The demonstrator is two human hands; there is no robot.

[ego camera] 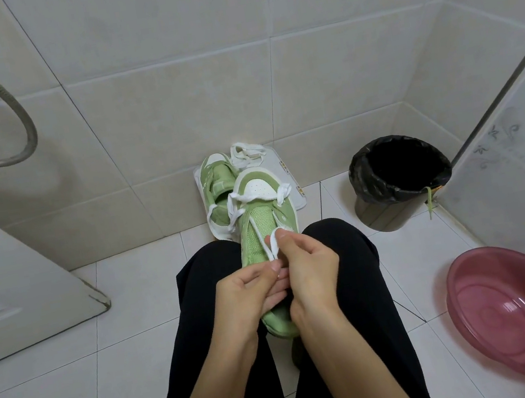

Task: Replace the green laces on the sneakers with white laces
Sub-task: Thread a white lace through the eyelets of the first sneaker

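Quick update from the bathroom floor. The sneaker [258, 223] I'm working on sits wedged between my knees, toe pointing away from me and heel toward my lap. My hands are close together over its heel end, touching each other. My left hand [252, 291] is curled around the side of the sneaker from below. My right hand [309, 260] pinches a little loop of the white lace [274, 245] right at the eyelets. Further up, the lace runs across near the toe, with its ends flopping out on both sides.

The second sneaker [216, 189] lies just beyond, touching the first, on a white board [290, 173] against the wall, with a spare white lace [246, 154] bundled behind it.

Room-wise it's tight. There's tiled wall straight ahead, a door edge [96, 296] on my left and a frosted panel [522, 138] on my right. A bin [373, 208] with a black bag stands near my right knee, and a green lace [430, 202] dangles over its rim. A pink basin [523, 315] sits on the floor beside my right leg. There are bare tiles to my left.
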